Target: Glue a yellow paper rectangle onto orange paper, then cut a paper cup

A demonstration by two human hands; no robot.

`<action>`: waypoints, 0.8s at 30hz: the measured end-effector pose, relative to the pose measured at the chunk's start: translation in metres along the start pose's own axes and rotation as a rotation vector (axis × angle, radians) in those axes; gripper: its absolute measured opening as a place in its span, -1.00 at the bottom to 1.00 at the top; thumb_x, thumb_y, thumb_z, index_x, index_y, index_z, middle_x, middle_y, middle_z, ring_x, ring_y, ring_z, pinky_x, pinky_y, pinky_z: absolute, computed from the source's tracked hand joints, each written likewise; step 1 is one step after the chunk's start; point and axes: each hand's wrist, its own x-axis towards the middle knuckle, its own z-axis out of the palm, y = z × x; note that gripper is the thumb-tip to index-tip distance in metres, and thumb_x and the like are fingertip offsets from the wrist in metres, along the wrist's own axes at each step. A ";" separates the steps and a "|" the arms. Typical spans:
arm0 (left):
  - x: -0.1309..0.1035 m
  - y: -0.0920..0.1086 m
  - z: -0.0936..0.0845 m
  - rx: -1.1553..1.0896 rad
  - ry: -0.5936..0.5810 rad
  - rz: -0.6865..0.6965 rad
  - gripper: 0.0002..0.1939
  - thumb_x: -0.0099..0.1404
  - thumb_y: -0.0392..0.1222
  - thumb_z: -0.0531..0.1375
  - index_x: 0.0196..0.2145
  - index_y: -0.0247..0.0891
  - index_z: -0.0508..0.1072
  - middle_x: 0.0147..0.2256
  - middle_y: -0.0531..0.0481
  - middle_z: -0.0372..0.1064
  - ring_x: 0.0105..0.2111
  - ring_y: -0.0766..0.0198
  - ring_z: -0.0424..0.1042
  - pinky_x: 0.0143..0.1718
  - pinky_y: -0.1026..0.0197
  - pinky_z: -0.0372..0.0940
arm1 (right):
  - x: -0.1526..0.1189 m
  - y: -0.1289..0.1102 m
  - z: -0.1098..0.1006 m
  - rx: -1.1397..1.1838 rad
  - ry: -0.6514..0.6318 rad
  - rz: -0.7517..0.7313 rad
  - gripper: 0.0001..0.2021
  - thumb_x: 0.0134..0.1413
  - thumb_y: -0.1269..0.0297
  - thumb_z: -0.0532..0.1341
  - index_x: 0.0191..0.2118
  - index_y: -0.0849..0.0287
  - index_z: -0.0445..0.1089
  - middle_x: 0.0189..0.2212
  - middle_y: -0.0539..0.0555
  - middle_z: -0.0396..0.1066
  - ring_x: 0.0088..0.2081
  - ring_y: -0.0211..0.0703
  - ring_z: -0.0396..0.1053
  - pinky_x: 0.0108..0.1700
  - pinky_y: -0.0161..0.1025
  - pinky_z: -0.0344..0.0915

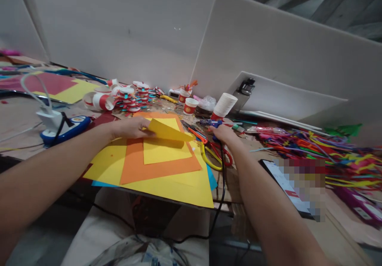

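My left hand (pixel 131 127) is closed on the left end of a folded yellow paper (pixel 168 132), which it holds tilted above the stack. Beneath lie a smaller yellow sheet (pixel 161 154), an orange sheet (pixel 134 170) and a large yellow sheet (pixel 191 188). My right hand (pixel 225 133) has its fingers around a blue tool (pixel 217 124) with a black cord, apparently a glue gun, beside the stacked white cups (pixel 226 104). Scissors with yellow handles (pixel 211 160) and scissors with red handles (pixel 228 158) lie just below that hand.
Red and white paper-cup pieces (pixel 128 98) stand behind the sheets. A dark bottle (pixel 242 94) is at the back. Colourful pipe cleaners (pixel 343 150) and a phone (pixel 283 186) lie to the right, a blue power strip (pixel 65 130) to the left.
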 end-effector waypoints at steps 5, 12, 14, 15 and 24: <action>-0.005 -0.002 -0.009 -0.019 -0.157 0.082 -0.51 0.02 0.20 0.30 -0.14 -0.10 0.59 0.08 -0.13 0.39 0.09 -0.02 0.33 0.13 0.08 0.14 | -0.027 -0.018 -0.015 -0.084 0.180 -0.017 -0.57 0.23 0.06 0.05 -0.15 0.33 0.48 -0.10 0.44 0.43 0.02 0.17 0.37 0.02 0.00 0.23; 0.009 0.003 0.019 0.095 0.186 -0.007 -0.49 0.24 0.20 0.10 -0.13 -0.28 0.53 -0.05 -0.21 0.46 -0.01 0.05 0.39 0.09 0.11 0.19 | -0.054 -0.087 0.022 0.178 -0.005 -0.746 -0.50 0.28 0.21 -0.03 0.26 0.33 0.13 0.30 0.30 0.04 0.33 -0.04 -0.07 0.31 -0.06 -0.08; 0.014 0.004 0.029 0.249 0.238 -0.023 -0.41 0.28 0.16 0.06 0.07 -0.33 0.41 0.13 -0.25 0.31 0.13 0.03 0.27 0.18 0.07 0.09 | -0.054 -0.099 0.033 0.123 -0.085 -0.786 -0.42 0.29 0.16 -0.05 0.31 0.42 0.01 0.34 0.33 -0.11 0.38 0.00 -0.24 0.34 -0.02 -0.19; 0.016 0.004 0.034 0.313 0.191 -0.041 -0.33 0.28 0.17 0.05 0.18 -0.36 0.30 0.22 -0.28 0.17 0.21 0.01 0.17 0.22 0.06 0.03 | -0.053 -0.102 0.037 0.100 -0.110 -0.796 -0.39 0.30 0.13 -0.07 0.33 0.44 -0.04 0.35 0.33 -0.17 0.38 0.02 -0.30 0.35 -0.01 -0.23; 0.015 0.001 0.044 0.527 -0.064 -0.142 -0.05 0.28 0.39 -0.17 0.36 -0.41 -0.14 0.37 -0.22 -0.33 0.36 0.03 -0.33 0.31 0.00 -0.35 | -0.057 -0.094 0.056 0.031 -0.286 -0.794 -0.14 0.24 -0.21 -0.31 0.36 0.49 -0.20 0.37 0.35 -0.31 0.39 0.05 -0.36 0.36 0.03 -0.32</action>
